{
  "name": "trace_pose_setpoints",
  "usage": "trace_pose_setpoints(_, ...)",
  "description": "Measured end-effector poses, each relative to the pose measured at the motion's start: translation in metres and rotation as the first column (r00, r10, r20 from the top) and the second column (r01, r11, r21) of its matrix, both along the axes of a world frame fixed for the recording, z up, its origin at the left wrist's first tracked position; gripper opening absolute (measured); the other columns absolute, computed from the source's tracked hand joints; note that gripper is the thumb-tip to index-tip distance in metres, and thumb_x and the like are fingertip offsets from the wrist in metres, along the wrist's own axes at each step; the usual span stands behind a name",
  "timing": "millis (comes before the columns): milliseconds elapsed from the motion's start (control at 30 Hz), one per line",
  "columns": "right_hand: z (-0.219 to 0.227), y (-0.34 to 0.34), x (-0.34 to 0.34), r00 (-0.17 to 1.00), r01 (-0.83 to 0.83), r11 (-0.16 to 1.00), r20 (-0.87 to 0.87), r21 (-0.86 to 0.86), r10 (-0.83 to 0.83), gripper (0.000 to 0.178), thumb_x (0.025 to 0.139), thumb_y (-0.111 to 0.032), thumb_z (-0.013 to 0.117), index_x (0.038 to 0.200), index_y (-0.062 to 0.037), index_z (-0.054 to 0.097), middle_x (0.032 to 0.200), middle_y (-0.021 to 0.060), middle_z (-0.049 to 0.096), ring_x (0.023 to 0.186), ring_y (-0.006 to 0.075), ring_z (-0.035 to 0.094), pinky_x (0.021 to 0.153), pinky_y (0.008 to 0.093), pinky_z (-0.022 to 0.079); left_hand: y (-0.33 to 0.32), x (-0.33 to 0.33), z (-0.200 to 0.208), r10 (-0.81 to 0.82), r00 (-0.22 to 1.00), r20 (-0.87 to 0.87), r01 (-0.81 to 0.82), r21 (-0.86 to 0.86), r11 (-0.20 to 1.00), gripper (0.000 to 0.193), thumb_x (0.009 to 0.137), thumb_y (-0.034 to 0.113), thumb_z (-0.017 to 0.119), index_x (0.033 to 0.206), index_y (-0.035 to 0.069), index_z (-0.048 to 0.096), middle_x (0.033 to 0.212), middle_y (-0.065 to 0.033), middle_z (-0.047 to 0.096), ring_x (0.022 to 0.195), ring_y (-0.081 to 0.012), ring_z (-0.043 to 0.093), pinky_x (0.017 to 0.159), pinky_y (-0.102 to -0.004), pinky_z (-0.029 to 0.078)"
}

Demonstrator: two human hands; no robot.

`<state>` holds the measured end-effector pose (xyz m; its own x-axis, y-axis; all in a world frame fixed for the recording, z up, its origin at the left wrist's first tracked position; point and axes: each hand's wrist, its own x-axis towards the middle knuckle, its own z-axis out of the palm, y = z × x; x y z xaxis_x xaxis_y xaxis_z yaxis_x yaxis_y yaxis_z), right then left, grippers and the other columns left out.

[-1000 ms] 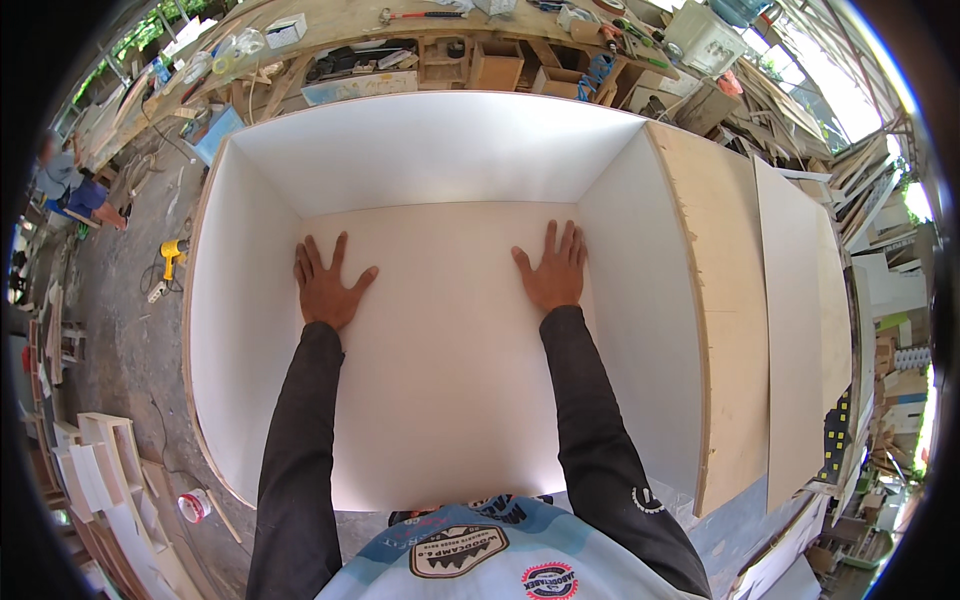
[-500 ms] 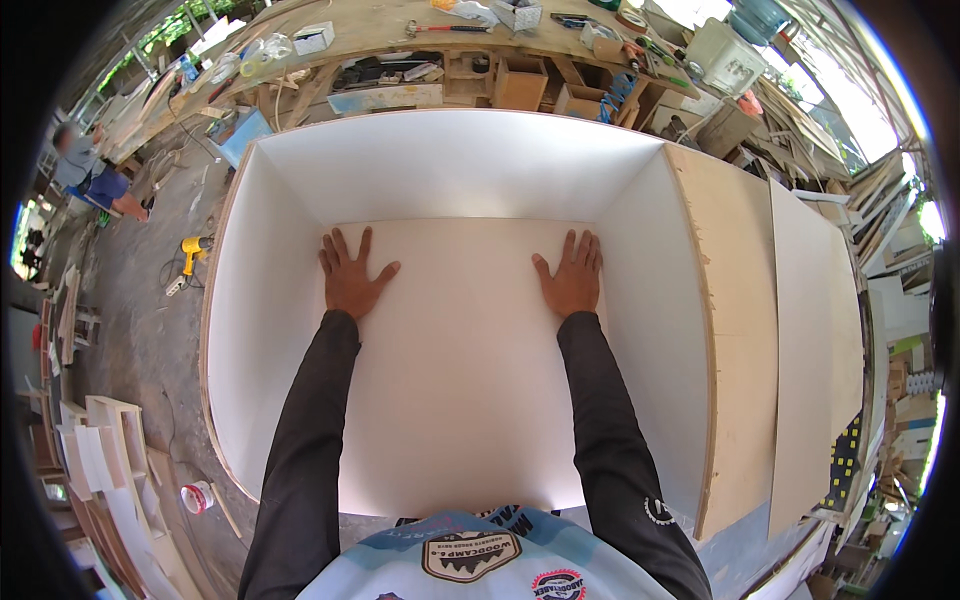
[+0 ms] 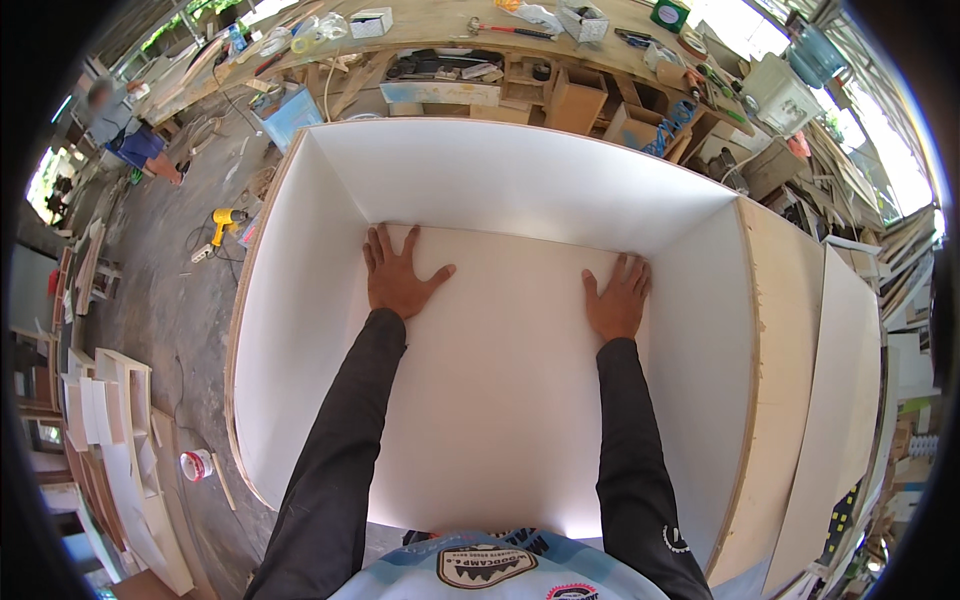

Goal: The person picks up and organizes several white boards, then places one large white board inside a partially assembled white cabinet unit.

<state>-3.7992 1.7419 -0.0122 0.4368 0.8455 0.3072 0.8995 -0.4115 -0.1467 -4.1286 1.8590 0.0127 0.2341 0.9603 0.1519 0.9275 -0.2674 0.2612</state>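
In front of me stands a large wooden box with white inner faces, its white back wall and side walls rising around a pale bottom panel. My left hand lies flat on that panel near the far left corner, fingers spread. Close to the far right corner, my right hand presses flat too, its thumb apart from the fingers. Neither hand holds anything. Both arms, in dark sleeves, reach over the box's near side.
Plywood sheets lean along the box's right side. A yellow heat gun and a small tub are on the left floor. Beyond the box is a workbench with a hammer. A person is at the far left.
The view has turned and shifted, so the box appears farther right and tilted. Both hands stay flat on the bottom panel near its far corners.
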Motion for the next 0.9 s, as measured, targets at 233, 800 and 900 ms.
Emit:
trace_pose_setpoints(233,-0.007,0.030,-0.035,1.000,0.028,0.999,0.007,0.044,-0.028,0.080,0.095,-0.051,0.048,0.135,0.0165,0.035,0.143,0.0369,0.025,0.138,0.0532,0.019,0.115,0.0571,0.017,0.001,0.005,0.001,0.094,0.994,0.058,-0.091,-0.063,0.994,0.101,0.073,0.074,0.063,0.149,0.013,0.034,0.157,-0.0230,0.011,0.147,-0.0416,0.007,0.120,-0.0463,0.017)
trace_pose_setpoints(800,0.013,0.055,-0.136,0.948,-0.269,0.959,-0.151,0.090,0.280,0.065,0.092,-0.050,0.053,0.139,-0.0054,0.048,0.143,0.0254,0.036,0.141,0.0449,0.023,0.115,0.0527,0.019,0.004,0.001,-0.002,0.123,0.992,0.043,-0.122,-0.021,0.992,0.108,0.073,0.076,0.061,0.150,0.008,0.029,0.157,-0.0230,0.014,0.148,-0.0378,0.009,0.121,-0.0444,0.012)
trace_pose_setpoints(900,0.008,0.042,-0.102,0.970,-0.210,0.969,-0.099,0.127,0.223,0.061,0.091,-0.048,0.056,0.136,-0.0068,0.051,0.140,0.0216,0.039,0.140,0.0399,0.026,0.115,0.0509,0.021,0.004,0.001,-0.004,0.113,0.993,0.029,-0.113,0.019,0.993,0.103,0.075,0.071,0.065,0.147,0.006,0.033,0.156,-0.0218,0.017,0.146,-0.0381,0.012,0.120,-0.0459,0.015)
